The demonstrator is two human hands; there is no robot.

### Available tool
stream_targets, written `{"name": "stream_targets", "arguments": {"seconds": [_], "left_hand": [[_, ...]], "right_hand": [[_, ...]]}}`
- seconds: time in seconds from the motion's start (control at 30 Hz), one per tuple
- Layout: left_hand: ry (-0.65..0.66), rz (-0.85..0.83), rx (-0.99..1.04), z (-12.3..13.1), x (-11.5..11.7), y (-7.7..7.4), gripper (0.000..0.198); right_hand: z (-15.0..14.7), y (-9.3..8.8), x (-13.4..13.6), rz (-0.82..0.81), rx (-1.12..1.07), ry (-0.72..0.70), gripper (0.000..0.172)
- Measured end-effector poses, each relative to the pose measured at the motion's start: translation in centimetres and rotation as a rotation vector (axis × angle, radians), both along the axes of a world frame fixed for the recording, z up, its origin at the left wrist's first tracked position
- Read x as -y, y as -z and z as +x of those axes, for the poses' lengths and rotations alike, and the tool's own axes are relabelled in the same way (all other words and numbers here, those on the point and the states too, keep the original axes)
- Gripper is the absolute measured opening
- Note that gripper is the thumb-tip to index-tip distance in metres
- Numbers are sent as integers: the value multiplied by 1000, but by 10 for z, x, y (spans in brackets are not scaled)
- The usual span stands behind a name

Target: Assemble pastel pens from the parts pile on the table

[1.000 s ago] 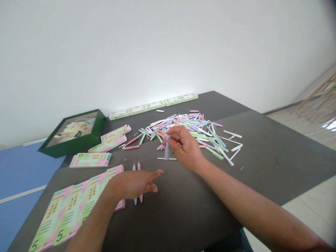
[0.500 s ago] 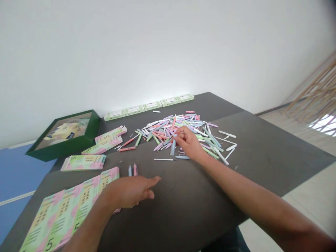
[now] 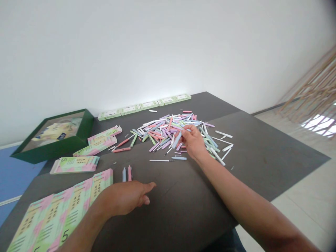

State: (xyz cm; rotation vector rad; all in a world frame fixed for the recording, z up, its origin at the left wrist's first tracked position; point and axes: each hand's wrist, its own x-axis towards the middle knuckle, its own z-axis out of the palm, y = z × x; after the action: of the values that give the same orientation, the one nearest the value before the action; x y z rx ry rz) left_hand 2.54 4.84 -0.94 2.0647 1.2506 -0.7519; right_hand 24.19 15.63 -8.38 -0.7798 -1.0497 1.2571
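My right hand (image 3: 193,140) is closed on a light blue pen (image 3: 176,140), held slanted by thumb and fingers at the near side of a heap of pens and pen parts (image 3: 162,131) in pastel colours. Near the table's front, my left hand (image 3: 128,197) rests palm down, index finger stretched out and thumb apart, with nothing seen in it. Just beyond it lie a blue pen (image 3: 124,174) and a pink pen (image 3: 130,173) side by side, their lower ends hidden by that hand. A white refill (image 3: 159,160) and a loose blue barrel (image 3: 179,158) lie before the heap.
Printed pink-and-green cartons (image 3: 73,206) lie overlapping at the near left, with more cartons (image 3: 75,164) behind them. A dark green box (image 3: 52,148) holding a yellowish packet stands at the far left. Several flat green boxes (image 3: 131,109) line the wall side of the grey table (image 3: 265,154).
My right hand has tilted the light blue pen from nearly upright to a slant, moving slightly right relative to the heap. My left hand keeps its pose. The whole view has shifted slightly.
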Motion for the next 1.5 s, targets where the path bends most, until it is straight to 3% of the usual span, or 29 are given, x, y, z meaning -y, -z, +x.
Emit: {"name": "stream_targets", "arguments": {"seconds": [0.1,0.17,0.23,0.43,0.53,0.77,1.07,1.27,1.4,1.5], "left_hand": [[23,-16,-5,3,-1,3,54],[37,-28,-3,5,-1,5,54],[39,-37,6,5,-1,8,54],[40,-27,-1,6,1,10,52],[38,-23,-7,9,2,8,53],[49,8,25,7,4,12,51],[-16,29,41,0,6,17,51],[-184,19,38,-7,-8,9,59],[-134,122,84,-8,-20,9,66],[-129,133,86,-10,-24,15,67]], "right_hand": [[10,0,4,264,320,157,24],[10,4,7,322,528,76,20],[7,9,7,314,576,62,19],[-4,21,-2,144,283,-72,19],[-7,23,-6,82,157,-66,21],[-10,15,-4,-172,-109,-140,25],[-6,14,-2,-265,-230,-232,25],[-26,17,20,-106,-16,-248,21],[-42,11,54,19,241,-402,12],[-46,5,75,232,491,-392,14]]}}
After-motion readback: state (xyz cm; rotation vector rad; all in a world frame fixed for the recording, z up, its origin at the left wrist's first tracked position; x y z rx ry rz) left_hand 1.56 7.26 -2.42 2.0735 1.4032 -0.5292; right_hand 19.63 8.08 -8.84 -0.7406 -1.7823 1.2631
